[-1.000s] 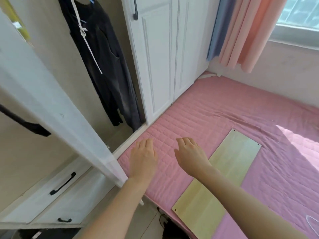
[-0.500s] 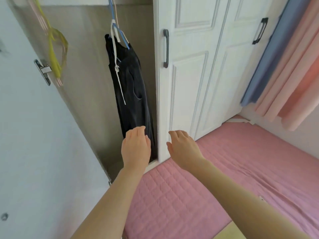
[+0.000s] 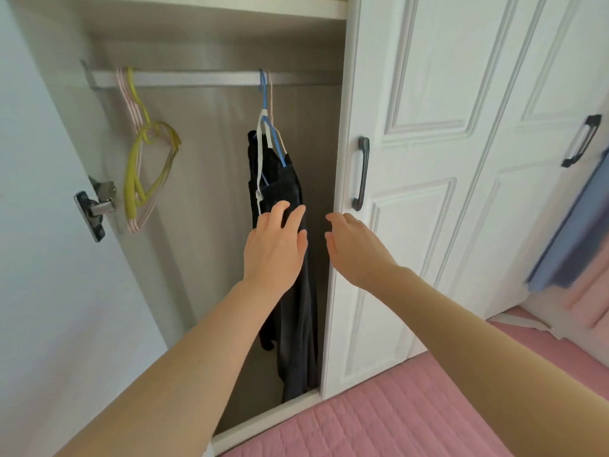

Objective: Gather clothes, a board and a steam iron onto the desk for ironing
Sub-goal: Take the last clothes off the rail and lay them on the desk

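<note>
hangers, yellow and pink, dangle on the rail, left of the dark clothes that hang on a blue hanger in the open closet, beside a shut white door. left hand, fingers spread, covers part of the clothes; touching is unclear. right hand is open too, holding nothing.

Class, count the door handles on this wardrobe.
2: one handle on the nearer closed door, a second handle on the farther closed door. The open door's may be hidden.
</note>
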`<state>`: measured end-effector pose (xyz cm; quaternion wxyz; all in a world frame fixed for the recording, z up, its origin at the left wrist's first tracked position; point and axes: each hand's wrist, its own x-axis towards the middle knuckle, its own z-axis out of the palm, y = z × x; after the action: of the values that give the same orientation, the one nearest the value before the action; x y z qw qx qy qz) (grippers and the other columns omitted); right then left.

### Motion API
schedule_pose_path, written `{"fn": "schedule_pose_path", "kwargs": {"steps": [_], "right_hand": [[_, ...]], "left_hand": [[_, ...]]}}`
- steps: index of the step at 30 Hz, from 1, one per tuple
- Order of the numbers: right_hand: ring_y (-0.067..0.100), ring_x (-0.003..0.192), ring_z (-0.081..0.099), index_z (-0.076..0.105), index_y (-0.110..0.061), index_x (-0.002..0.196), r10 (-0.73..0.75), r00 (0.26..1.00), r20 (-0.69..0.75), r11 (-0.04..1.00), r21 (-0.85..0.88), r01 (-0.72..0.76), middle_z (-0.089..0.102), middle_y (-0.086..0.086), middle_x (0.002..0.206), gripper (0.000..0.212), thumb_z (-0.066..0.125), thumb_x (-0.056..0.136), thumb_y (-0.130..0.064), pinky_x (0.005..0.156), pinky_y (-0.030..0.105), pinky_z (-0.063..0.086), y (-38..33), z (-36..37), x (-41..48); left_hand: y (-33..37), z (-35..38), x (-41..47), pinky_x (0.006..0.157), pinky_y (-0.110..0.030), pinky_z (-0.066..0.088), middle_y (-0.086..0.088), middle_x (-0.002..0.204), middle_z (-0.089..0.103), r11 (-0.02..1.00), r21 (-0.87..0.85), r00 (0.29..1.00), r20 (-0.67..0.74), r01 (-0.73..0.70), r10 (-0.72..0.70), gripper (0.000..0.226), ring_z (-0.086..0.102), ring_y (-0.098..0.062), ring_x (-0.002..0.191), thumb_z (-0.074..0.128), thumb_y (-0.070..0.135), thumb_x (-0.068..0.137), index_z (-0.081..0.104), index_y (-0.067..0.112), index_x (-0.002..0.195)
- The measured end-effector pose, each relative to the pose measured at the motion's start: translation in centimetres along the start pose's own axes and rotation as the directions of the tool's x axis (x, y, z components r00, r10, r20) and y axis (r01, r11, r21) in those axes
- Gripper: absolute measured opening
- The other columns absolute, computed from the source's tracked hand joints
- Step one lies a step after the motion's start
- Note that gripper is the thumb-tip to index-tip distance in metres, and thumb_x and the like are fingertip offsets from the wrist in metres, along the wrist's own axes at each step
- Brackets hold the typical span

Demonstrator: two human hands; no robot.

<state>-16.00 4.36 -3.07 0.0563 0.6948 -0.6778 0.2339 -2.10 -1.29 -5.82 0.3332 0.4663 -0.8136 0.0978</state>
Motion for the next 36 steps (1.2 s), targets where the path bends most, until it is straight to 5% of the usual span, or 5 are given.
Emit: {"fn": "schedule_pose_path", "kwargs": {"steps": [11, 18, 28, 33, 36], "right_hand": [[0.025, 0.093, 0.059, 0.042, -0.004, 0.132, -0.026, 0.999, -0.030, 0.986, 0.164, 0.030, 0.058, 0.016, 0.114, 0.035, 0.046, 0.097, -0.007, 0.072, 0.026, 0.045, -0.3, 0.8, 10.2], [0.029, 0.103, 0.059, 0.043, -0.003, 0.130, 0.052, 0.998, 0.022, 0.962, 0.266, -0.056, 0.058, 0.016, 0.120, 0.042, 0.053, 0.097, -0.027, 0.076, 0.027, 0.043, -1.1, 2.4, 14.0], [0.024, 0.097, 0.055, 0.029, -0.006, 0.141, 0.169, 0.975, 0.143, 0.873, 0.438, -0.216, 0.054, 0.017, 0.120, 0.055, 0.054, 0.092, -0.005, 0.076, 0.031, 0.050, -1.6, 3.3, 18.4], [0.019, 0.086, 0.052, 0.043, -0.013, 0.131, 0.252, 0.957, 0.145, 0.781, 0.554, -0.290, 0.055, 0.010, 0.111, 0.037, 0.049, 0.094, -0.008, 0.066, 0.028, 0.046, -2.2, 3.8, 20.8], [0.021, 0.085, 0.053, 0.050, -0.011, 0.122, 0.323, 0.930, 0.177, 0.676, 0.645, -0.358, 0.056, 0.012, 0.109, 0.029, 0.045, 0.094, -0.006, 0.065, 0.028, 0.044, -3.0, 4.1, 22.3]], "left_hand": [[-3.9, 0.2, 6.7, 0.083, -0.036, 0.050, -0.004, 0.142, 0.043, 0.985, 0.103, 0.990, 0.000, -0.140, 0.140, 0.031, 0.053, -0.026, 0.113, 0.049, 0.035, 0.096, 0.055, 0.019, 0.122], [-5.3, 0.4, 9.7, 0.056, -0.029, 0.041, 0.000, 0.109, 0.047, 0.982, -0.151, 0.994, -0.004, 0.110, -0.112, 0.026, 0.052, -0.018, 0.075, 0.061, 0.011, 0.087, 0.044, 0.013, 0.106], [-7.6, 1.6, 16.6, 0.076, -0.028, 0.042, -0.010, 0.120, 0.059, 0.669, -0.536, 0.842, 0.167, 0.515, -0.513, 0.035, 0.053, -0.019, 0.092, 0.057, 0.015, 0.093, 0.049, 0.009, 0.126], [-8.1, 2.4, 18.8, 0.092, -0.041, 0.049, -0.019, 0.114, 0.064, 0.510, -0.640, 0.796, 0.292, 0.574, -0.530, 0.034, 0.061, -0.034, 0.106, 0.053, 0.028, 0.096, 0.057, 0.006, 0.121], [-8.4, 2.6, 19.7, 0.062, -0.029, 0.047, -0.011, 0.078, 0.059, 0.472, -0.699, 0.822, 0.309, 0.537, -0.478, 0.026, 0.058, -0.020, 0.068, 0.048, 0.027, 0.098, 0.057, 0.006, 0.111]]}}
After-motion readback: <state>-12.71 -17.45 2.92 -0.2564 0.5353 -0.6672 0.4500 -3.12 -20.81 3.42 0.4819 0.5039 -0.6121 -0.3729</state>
